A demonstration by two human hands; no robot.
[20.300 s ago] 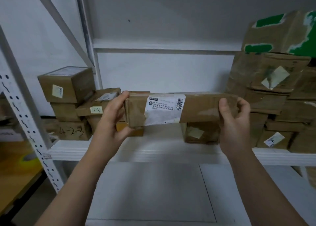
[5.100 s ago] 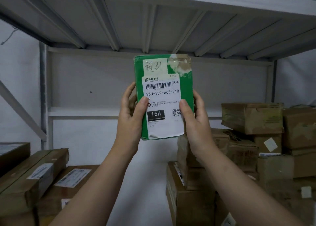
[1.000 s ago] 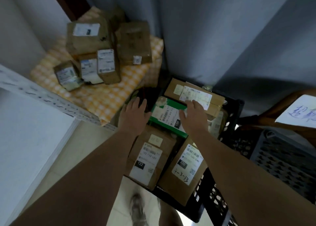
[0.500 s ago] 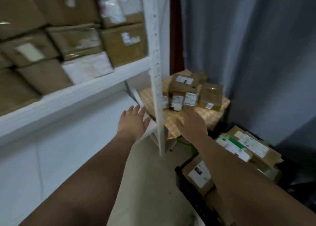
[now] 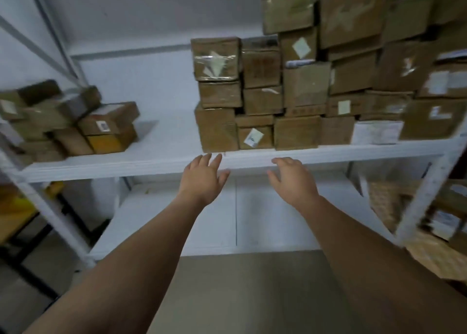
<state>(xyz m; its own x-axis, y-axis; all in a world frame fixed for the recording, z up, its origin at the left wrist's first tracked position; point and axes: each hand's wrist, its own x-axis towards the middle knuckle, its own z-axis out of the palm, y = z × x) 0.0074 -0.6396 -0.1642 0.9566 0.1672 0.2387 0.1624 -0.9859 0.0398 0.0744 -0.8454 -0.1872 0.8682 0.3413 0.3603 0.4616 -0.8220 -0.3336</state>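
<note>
Both my arms reach forward toward a white metal shelf [image 5: 156, 163]. My left hand [image 5: 202, 179] is empty, fingers spread and relaxed, just in front of the shelf's front edge. My right hand [image 5: 293, 179] is empty too, fingers loosely bent, a little below that edge. Directly beyond the hands stands a stack of brown cardboard parcels [image 5: 278, 93], several rows high, filling the shelf's right half. The nearest parcel [image 5: 216, 130] sits at the stack's lower left corner, just above my left hand. Neither hand touches a parcel.
A smaller heap of brown parcels [image 5: 75, 123] lies at the shelf's left end. A lower white shelf board [image 5: 235, 220] runs below the hands. A white upright post [image 5: 427, 192] stands at the right, with a checked cloth [image 5: 429, 252] beyond it. Floor lies below.
The green parcel I held earlier is gone from my hands, left in the black crate. My view has swung left from the crate and table to the shelf; both hands stay empty.
</note>
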